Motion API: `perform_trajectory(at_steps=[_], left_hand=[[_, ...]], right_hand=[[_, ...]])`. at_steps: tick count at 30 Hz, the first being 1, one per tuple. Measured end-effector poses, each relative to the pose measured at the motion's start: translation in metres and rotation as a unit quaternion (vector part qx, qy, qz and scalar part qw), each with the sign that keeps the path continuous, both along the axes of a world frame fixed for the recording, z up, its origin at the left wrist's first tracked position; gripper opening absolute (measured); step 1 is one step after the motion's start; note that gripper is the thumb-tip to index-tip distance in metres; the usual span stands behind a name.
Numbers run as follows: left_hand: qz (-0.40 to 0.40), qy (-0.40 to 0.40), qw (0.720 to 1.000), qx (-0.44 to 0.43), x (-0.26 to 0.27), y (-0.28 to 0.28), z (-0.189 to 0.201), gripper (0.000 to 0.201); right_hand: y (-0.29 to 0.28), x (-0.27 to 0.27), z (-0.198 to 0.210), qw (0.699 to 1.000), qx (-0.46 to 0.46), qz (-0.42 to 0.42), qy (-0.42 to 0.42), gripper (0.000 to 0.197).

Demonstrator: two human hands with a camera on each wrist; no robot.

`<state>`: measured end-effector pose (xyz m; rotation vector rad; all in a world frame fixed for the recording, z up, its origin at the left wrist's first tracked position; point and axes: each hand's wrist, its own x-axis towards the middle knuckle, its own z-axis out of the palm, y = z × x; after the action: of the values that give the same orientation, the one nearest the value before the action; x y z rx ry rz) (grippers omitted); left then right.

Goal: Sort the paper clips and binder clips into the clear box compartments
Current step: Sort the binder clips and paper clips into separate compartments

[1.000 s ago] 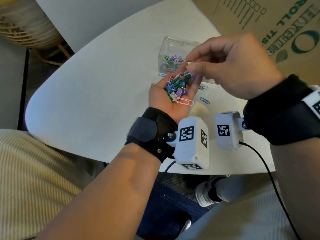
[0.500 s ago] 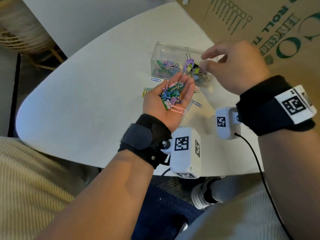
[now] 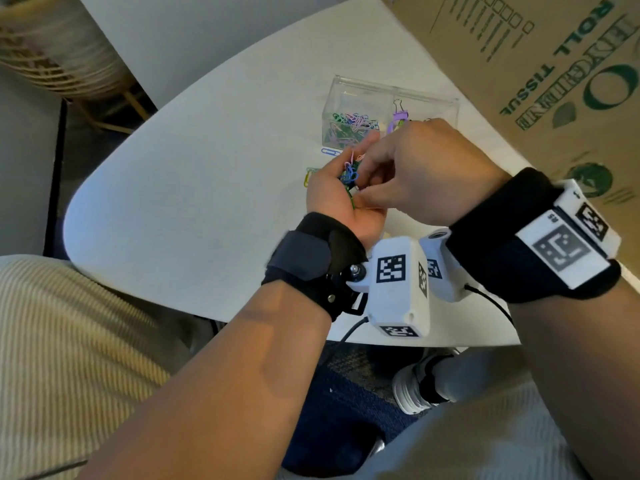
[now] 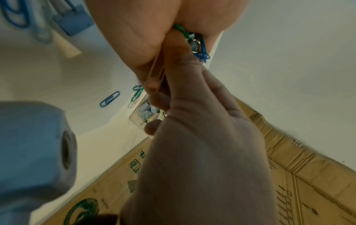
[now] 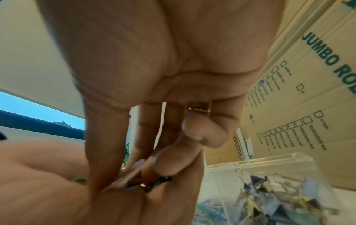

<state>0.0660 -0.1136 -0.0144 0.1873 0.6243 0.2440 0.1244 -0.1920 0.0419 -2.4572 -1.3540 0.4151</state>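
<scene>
Clips (image 3: 349, 174) fill the cupped left hand (image 3: 341, 206) — right hand (image 3: 420, 178) pinches among them, just before the clear box (image 3: 391, 95).

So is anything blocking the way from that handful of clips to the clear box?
Nothing visible does. The left hand cups the clips just in front of the box, whose top is open. The right hand hovers over the palm, picking at the pile.

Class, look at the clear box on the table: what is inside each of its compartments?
In the clear box, the left compartment holds coloured paper clips; the right holds binder clips, a purple one upright. The right hand covers part of the right compartment.
</scene>
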Motion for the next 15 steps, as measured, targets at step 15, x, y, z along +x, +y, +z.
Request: perform_trajectory(at_steps=[15], left_hand=[[0.059, -0.054, 0.996, -0.043, 0.003, 0.006, -0.010, 0.035]], right_hand=[[-0.007, 0.011, 0.008, 0.994, 0.068, -0.057, 0.062, 0.005]])
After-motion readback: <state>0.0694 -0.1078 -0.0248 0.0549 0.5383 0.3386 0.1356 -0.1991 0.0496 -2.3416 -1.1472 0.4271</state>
